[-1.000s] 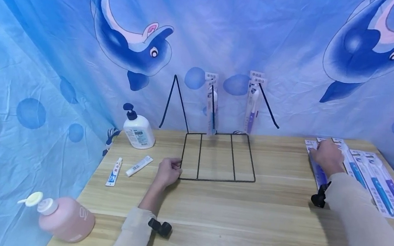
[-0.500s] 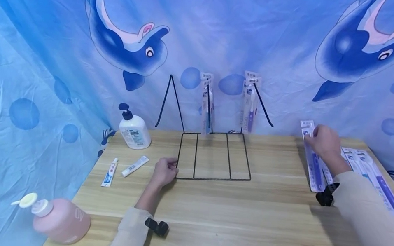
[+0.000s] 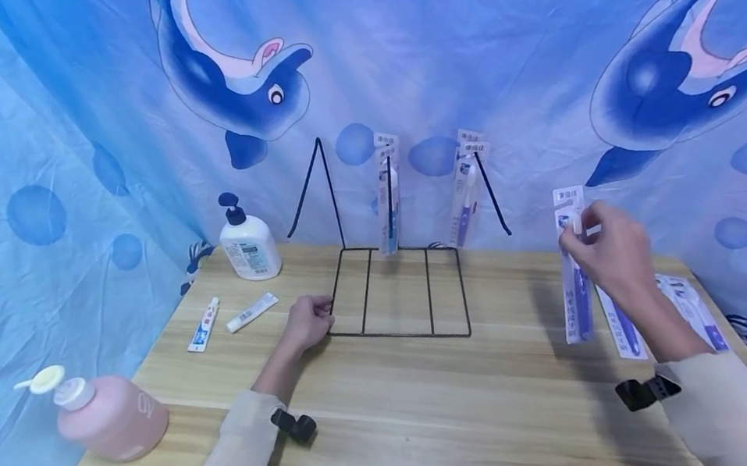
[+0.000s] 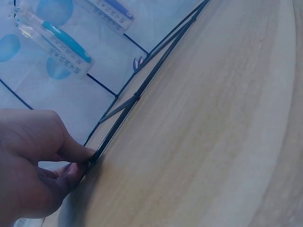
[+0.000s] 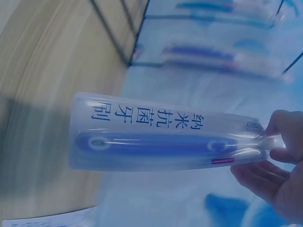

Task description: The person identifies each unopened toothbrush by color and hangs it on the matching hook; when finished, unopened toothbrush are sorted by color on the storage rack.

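Watching remotely, I see the right hand (image 3: 615,253) with thumb and fingers pinched on a packaged purple toothbrush (image 3: 576,287), held tilted, right of the wire rack (image 3: 395,336). Left hand (image 3: 307,324) pinches the rack's front left corner. Hanging toothbrushes (image 3: 467,206) on rack prongs; loose packs (image 3: 626,335) right of rack; toothpaste tubes (image 3: 205,325), white pump bottle (image 3: 252,250) left of it.

“纳米抗菌牙刷” on the held toothbrush pack (image 5: 165,135), “康倍佳” heading it and hanging packs (image 3: 466,198)
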`<state>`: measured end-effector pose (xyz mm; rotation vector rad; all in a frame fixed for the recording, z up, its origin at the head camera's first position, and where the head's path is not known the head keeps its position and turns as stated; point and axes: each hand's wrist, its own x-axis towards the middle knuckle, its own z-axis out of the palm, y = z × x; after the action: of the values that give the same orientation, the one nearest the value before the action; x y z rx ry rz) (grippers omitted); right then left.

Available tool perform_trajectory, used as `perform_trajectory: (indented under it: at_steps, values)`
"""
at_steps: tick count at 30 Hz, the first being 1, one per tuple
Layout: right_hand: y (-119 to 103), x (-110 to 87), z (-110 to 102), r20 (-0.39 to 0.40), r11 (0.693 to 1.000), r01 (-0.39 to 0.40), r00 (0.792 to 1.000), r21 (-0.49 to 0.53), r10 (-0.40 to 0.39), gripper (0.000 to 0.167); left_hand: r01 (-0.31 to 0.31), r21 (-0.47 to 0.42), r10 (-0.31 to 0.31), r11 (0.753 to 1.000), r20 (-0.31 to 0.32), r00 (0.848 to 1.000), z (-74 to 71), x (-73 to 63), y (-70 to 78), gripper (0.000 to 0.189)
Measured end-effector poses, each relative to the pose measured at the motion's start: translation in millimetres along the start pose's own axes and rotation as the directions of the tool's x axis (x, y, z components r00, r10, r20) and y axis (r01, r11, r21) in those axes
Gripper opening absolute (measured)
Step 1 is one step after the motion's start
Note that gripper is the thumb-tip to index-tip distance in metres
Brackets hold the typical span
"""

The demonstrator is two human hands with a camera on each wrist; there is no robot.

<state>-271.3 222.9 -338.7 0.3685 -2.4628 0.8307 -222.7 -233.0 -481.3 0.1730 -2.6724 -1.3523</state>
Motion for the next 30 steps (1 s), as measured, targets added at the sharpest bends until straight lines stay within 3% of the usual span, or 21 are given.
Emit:
perform_trajectory:
  at_steps: [4, 11, 21, 30]
  values:
    - [-26, -12.7, -11, -0.088, 0.992, 0.128, 0.988, 0.017, -0.126, 0.013, 0.002, 0.004, -0.002, 1.000, 0.008, 1.000, -2.6, -0.1, 0.6, 0.043]
    - [-56, -35.4, -23, -0.215, 0.949, 0.313, 0.930, 0.035, -0.299, 0.010, -0.006, -0.001, 0.006, 1.000, -0.001, 1.000, -3.6, 1.3, 0.9, 0.043]
    - [-84, -57.9, -21, -0.226, 0.909, 0.401, 0.902, 0.116, -0.369, 0.020, 0.002, -0.008, -0.002, 1.000, 0.003, 1.000, -2.2, 0.5, 1.9, 0.042]
    - [-90, -58.0, -2, -0.190, 0.908, 0.399, 0.908, 0.128, -0.372, 0.020, -0.022, 0.003, 0.022, 1.000, -0.004, 1.000, -1.0, -0.9, 1.6, 0.042]
